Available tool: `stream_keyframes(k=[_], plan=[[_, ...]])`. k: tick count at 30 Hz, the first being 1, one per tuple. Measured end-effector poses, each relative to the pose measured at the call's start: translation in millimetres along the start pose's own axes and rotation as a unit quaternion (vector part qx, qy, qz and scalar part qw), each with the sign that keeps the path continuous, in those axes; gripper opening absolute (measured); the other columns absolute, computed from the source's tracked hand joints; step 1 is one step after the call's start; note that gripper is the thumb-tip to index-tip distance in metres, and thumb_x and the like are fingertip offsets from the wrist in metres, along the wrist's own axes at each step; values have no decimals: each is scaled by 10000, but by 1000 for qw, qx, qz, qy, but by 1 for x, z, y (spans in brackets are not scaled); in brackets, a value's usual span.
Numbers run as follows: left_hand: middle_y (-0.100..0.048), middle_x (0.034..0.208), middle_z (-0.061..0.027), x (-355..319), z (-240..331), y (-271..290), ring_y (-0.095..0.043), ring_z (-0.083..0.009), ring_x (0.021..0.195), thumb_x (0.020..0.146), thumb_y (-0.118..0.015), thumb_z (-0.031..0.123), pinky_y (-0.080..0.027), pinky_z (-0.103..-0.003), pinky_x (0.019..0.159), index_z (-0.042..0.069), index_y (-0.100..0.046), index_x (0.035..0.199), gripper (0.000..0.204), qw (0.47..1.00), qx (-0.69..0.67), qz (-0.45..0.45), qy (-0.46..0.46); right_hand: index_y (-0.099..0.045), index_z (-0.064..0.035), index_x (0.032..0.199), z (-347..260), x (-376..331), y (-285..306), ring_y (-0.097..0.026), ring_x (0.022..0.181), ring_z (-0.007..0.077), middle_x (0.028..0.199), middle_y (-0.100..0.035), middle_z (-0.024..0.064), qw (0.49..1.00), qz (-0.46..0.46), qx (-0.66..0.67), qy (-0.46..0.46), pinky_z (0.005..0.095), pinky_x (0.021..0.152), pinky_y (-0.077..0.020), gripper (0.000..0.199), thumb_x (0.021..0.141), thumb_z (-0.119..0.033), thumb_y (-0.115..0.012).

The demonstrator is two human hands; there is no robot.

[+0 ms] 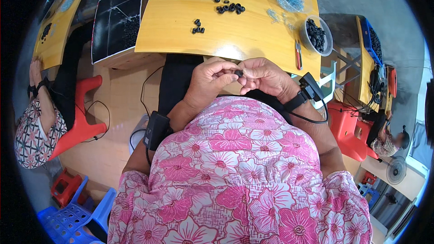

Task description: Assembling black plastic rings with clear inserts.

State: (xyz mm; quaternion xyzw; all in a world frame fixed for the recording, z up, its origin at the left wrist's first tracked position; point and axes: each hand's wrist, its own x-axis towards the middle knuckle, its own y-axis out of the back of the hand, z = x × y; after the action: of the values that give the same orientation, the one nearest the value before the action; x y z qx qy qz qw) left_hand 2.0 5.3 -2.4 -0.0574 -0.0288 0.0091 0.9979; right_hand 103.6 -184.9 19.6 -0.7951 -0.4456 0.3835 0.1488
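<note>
1. Work in hand. The left hand [210,79] and right hand [266,74] meet at a small black piece [238,72], held in front of the torso at the near edge of the yellow surface [172,13]. The step appears to be fine fingertip work on this one piece.

2. State of the fingers. The left thumb and forefinger pinch the black piece; the right fingers curl in at its other side — whether they grip it, or a smaller part, cannot be told.

3. Demand of the next move. It probably calls for steady alignment, with light pressure from both thumbs.

4. Supplies. A larger black cluster [231,7] and a smaller black cluster [198,28] lie beyond the hands. To the right are a clear tub [308,2] of tiny pale parts, loose pale bits [272,15] and a bowl [329,41] of black pieces.

5. Edges and room. Bare surface lies between the hands and both clusters. The right side is tighter: a red-handled tool [298,57] and the bowl stand near that edge. A slipped piece could fall short of the surface — toward the lap or floor — and the right wrist's cable [322,120] could snag.
</note>
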Motion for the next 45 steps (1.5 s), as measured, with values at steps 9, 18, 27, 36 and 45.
stream_keyframes(k=[9,18,27,36,45], plan=[[-624,917,-26,0,0,1,-540,-71,776,810,-675,18,-443,-212,694,14,-705,992,185,1000,19,-13,-7,-632,43,987,1,1,1,-670,714,167,795,-657,68,999,-20,21,-20,319,725,-596,292,920,-241,-647],[-577,863,-7,1,1,2,-507,-64,744,823,-661,23,-422,-208,669,5,-698,998,180,999,31,-32,1,-640,32,964,-2,1,6,-660,698,156,778,-647,62,999,-34,-18,-31,317,711,-595,289,913,-252,-660],[-590,915,-19,1,-2,1,-558,-68,777,868,-631,35,-481,-214,702,-13,-672,1026,170,997,-30,-38,63,-645,10,952,-3,-2,-1,-635,654,131,776,-645,41,997,33,-64,-8,274,675,-577,271,890,-248,-694],[-634,928,-26,-2,-5,0,-587,-79,794,900,-619,68,-491,-226,722,-23,-662,1061,190,990,-83,-39,106,-638,-1,946,-3,-3,-8,-630,709,117,845,-627,38,993,86,-65,38,254,682,-573,197,870,-167,-713],[-666,944,-49,-4,-8,0,-601,-87,816,917,-616,93,-496,-236,746,-39,-642,1106,233,986,-98,-33,128,-655,12,973,-3,-5,-9,-637,711,133,851,-643,63,989,115,-79,53,276,687,-585,147,871,-87,-695]])
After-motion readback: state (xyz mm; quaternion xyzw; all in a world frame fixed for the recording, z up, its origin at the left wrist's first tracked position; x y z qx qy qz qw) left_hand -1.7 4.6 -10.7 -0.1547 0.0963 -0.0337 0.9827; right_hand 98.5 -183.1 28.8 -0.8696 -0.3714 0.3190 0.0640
